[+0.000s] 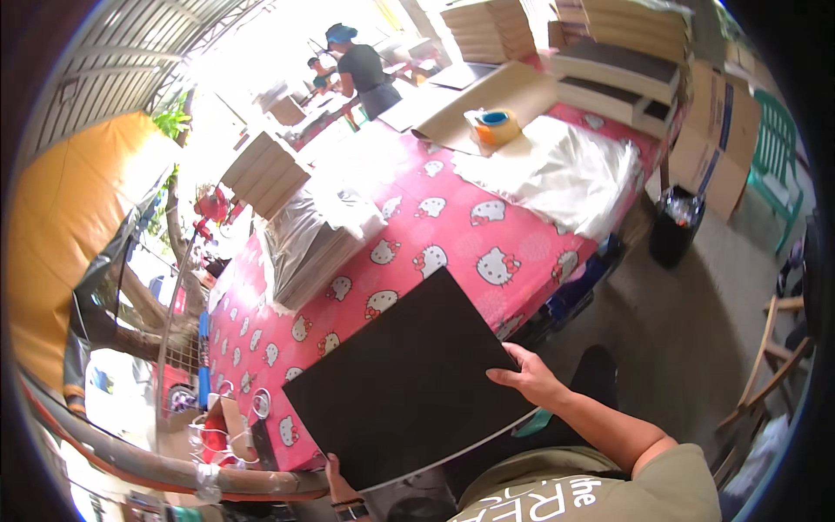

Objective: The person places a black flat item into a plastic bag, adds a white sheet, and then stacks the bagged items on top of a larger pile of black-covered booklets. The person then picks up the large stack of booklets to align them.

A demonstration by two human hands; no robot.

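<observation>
A flat black rectangular board (409, 383) with a pale lower edge is held in front of me, tilted, over the near side of the pink-covered table (452, 204). My right hand (529, 376) grips its right edge, thumb lying on the black face and the other fingers partly hidden. At the lower left corner, my left hand (337, 480) is closed on the board's edge; most of its fingers are behind the board. Beyond the board lies a stack of flat panels (317, 257) under clear plastic.
White plastic sheeting (561, 174) and a tape dispenser (494, 129) lie at the table's far right, near brown paper (487, 104). Stacked boxes (622, 70), a black bin (677, 228) and a green chair (777, 143) stand right. Another person (361, 74) works at the back.
</observation>
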